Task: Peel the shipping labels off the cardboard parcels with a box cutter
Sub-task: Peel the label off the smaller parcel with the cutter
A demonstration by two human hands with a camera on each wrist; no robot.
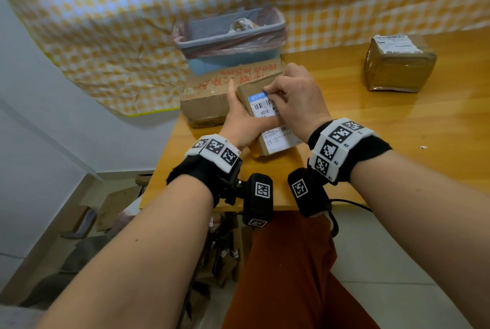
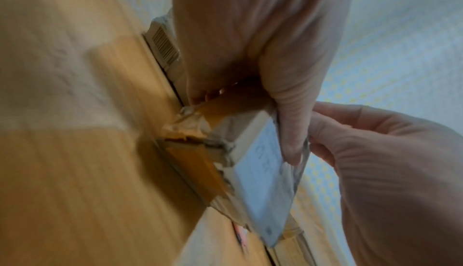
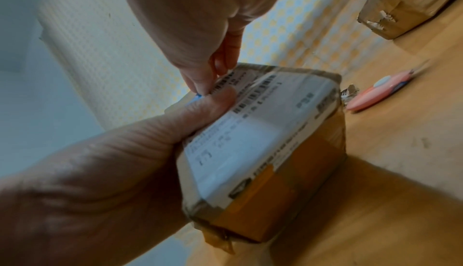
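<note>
Only the right wrist view shows the pink cutter (image 3: 378, 94) lying beside the parcel (image 3: 283, 175) both hands grip.

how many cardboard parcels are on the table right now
3. One parcel is held in both hands near the table's front edge, a flat printed box lies just behind it, and a taped box sits far right. Others may be hidden.

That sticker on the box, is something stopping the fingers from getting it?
No, nothing visible does. The right hand already pinches the blue top edge of the label, and the left hand holds the parcel by its side, clear of that edge.
</note>
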